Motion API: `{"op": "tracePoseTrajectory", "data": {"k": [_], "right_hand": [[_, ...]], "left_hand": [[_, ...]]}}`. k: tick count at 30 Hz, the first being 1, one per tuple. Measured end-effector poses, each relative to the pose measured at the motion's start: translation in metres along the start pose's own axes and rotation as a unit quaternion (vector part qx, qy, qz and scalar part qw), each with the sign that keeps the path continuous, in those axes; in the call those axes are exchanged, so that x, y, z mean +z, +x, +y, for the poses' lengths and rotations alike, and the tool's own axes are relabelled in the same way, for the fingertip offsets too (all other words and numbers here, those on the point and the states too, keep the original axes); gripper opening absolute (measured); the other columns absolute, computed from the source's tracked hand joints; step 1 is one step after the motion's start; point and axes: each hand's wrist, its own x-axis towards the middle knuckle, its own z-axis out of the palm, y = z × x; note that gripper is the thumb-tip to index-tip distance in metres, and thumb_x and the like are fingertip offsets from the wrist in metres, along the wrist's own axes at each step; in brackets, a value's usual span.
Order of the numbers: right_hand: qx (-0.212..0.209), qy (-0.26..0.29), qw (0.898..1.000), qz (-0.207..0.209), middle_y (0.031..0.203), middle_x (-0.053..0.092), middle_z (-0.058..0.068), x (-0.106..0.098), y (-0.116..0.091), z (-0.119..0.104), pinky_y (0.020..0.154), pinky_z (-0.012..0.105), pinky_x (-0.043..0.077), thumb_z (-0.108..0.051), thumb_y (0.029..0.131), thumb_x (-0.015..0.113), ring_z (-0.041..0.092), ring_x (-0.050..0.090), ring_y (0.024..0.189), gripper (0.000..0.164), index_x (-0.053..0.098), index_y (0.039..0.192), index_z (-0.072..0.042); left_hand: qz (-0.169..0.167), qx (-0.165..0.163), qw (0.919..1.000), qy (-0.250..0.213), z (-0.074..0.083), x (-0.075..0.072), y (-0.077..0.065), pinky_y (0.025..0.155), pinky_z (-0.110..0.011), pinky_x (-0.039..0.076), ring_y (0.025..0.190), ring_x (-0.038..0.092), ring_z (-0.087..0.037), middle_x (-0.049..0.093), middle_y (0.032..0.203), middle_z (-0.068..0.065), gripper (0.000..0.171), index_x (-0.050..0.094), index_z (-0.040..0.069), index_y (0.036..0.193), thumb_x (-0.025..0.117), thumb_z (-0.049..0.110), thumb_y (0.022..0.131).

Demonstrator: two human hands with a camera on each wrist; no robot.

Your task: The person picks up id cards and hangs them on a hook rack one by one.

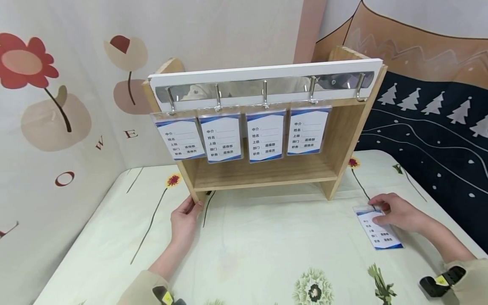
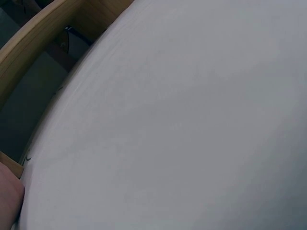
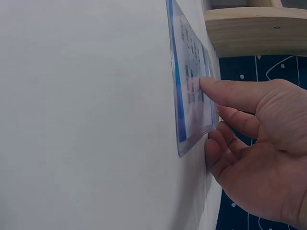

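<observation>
My right hand [image 1: 400, 212] is at a plastic-sleeved name badge [image 1: 381, 234] on the right of the table. In the right wrist view the thumb lies on the face of this badge [image 3: 189, 81], and the other fingers [image 3: 235, 122] curl at its edge, pinching it. My left hand [image 1: 184, 223] grips the front left foot of a wooden shelf [image 1: 263, 173]; only a bit of that hand [image 2: 9, 196] shows in the left wrist view. A white hook rail [image 1: 267, 70] tops the shelf. Several badges [image 1: 265, 134] hang from its hooks; the rightmost hook [image 1: 360, 87] bears none.
A pale tablecloth [image 1: 259, 237] with printed flowers covers the table. Behind stands a curtain [image 1: 236, 34] with printed flowers and letters. On the right hangs a dark cloth [image 1: 423, 123] with printed trees. Each wrist carries a black strapped device [image 1: 442, 281].
</observation>
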Motion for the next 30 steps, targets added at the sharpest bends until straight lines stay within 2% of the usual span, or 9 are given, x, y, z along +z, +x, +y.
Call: {"op": "tracePoseTrajectory", "data": {"k": [5,11,15,23,30], "right_hand": [[-0.003,0.001,1.000,0.011,0.109,0.054,0.020,0.0011,-0.0004,-0.0003,0.074,0.028,0.043,-0.005,0.085,0.080,0.034,0.048,0.096,0.049,0.056,0.122,0.013],[-0.013,0.018,1.000,0.020,0.103,0.059,0.013,0.0039,-0.0027,-0.0009,0.067,0.023,0.042,-0.002,0.086,0.076,0.027,0.049,0.090,0.040,0.055,0.118,0.011],[-0.014,0.017,0.999,0.034,0.100,0.060,0.011,0.0040,-0.0039,-0.0011,0.066,0.022,0.043,0.001,0.087,0.074,0.025,0.049,0.089,0.033,0.057,0.115,0.009],[-0.011,-0.006,0.998,0.069,0.098,0.061,0.010,0.0031,-0.0080,-0.0032,0.067,0.020,0.044,0.002,0.087,0.075,0.026,0.052,0.089,0.030,0.060,0.113,0.006],[-0.030,0.009,0.995,0.091,0.099,0.061,0.011,0.0058,-0.0081,-0.0055,0.067,0.018,0.047,0.005,0.088,0.073,0.026,0.054,0.089,0.027,0.061,0.112,0.005]], "left_hand": [[-0.001,0.002,1.0000,0.003,-0.0005,-0.0008,0.0007,0.090,-0.011,0.051,0.123,0.060,-0.022,0.055,0.144,-0.022,0.048,0.048,-0.001,0.150,0.059,0.005,0.103],[-0.001,0.005,1.0000,0.004,-0.0012,-0.0013,0.0007,0.089,-0.011,0.051,0.116,0.062,-0.012,0.056,0.143,-0.023,0.048,0.048,-0.001,0.149,0.059,0.005,0.103],[-0.001,0.003,1.0000,0.004,-0.0012,-0.0009,0.0003,0.089,-0.011,0.051,0.117,0.062,-0.014,0.056,0.143,-0.023,0.048,0.048,-0.002,0.149,0.059,0.005,0.102],[0.001,0.005,1.0000,0.003,-0.0013,0.0007,0.0011,0.088,-0.010,0.051,0.123,0.059,-0.025,0.056,0.144,-0.022,0.048,0.049,-0.001,0.150,0.059,0.004,0.103],[0.009,0.008,0.9999,0.004,-0.0023,0.0002,0.0008,0.088,-0.011,0.051,0.117,0.062,-0.014,0.057,0.142,-0.023,0.048,0.049,-0.002,0.149,0.059,0.003,0.102]]}}
